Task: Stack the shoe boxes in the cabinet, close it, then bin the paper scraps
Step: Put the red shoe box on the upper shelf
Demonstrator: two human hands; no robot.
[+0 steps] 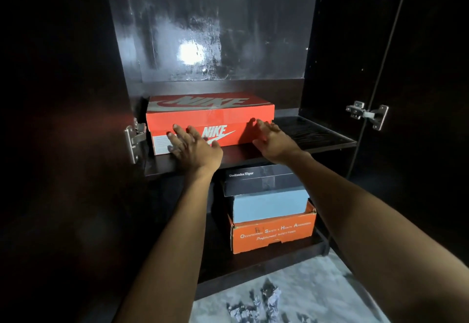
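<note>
So the red Nike box (210,119) is sitting on the upper shelf (317,135), mid-frame, pushed over to the left side, almost against the left door hinge (133,140). Both hands are flat against its front face: the left hand (191,143) has its fingers spread straight over the lower left of the box, and the right hand (272,137) has straight fingers at the box's right front corner. Neither one is gripping anything; it looks more like pushing or squaring it up.

Below, on the lower shelf (253,261), there's already a stack: a dark box (261,180) on top, a pale blue box (269,206) under it, sitting in an open orange box (274,234).

I'd say the stacking part is mostly done, at least for the boxes I can see. The cabinet is still wide open, with the right door (431,69) swung out at the frame's right, so closing is still to do. The paper scraps (256,305) are still on the floor at the bottom of the frame; it's dim down there, so I can't tell how many there are.

For room, there's bare shelf to the right of the Nike box and plenty of height above it. The shelf's front edge is just under the wrists.
</note>
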